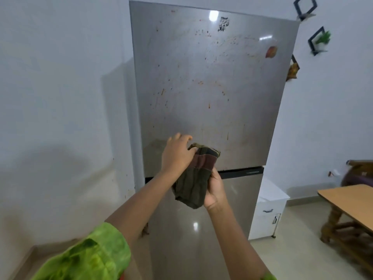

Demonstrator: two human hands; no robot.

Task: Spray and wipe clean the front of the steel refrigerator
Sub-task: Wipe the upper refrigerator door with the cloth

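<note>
1. A plain white wall (60,98) is running behind everything, turning a corner to the right of the appliance.
2. A tall brushed-steel refrigerator (212,77) with two doors is standing against that wall. Its upper door is showing orange-brown specks, drips and faint smears over most of its face. Its lower door (191,229) is looking smoother and is catching a small glint of light.
3. A light-topped wooden table with turned brown legs (347,201) is standing at the right edge, well apart from the refrigerator.
4. A low white cabinet with dark handles (270,209) is sitting just beside the refrigerator's right side.
5. A bright green mottled sleeve (90,257) is covering the person's left upper arm at the bottom of the view.
6. A folded dark olive-green cloth with a maroon band (193,178) is being held up in front of the seam between the two doors. I cannot tell whether it is touching the steel.
7. The right hand (215,188) is gripping the cloth's lower right part, its fingers wrapping behind the fabric.
8. The left hand (177,156) is pinching the cloth's upper fold at the thumb side, its other fingers curling loosely above.
9. Black diamond-shaped wall frames (317,40) are hanging to the right of the refrigerator, one holding a small green plant.
10. An orange-red sticker (271,51) is clinging near the upper door's right edge.
11. A black scribbled mark (223,24) is sitting near the upper door's top.
</note>
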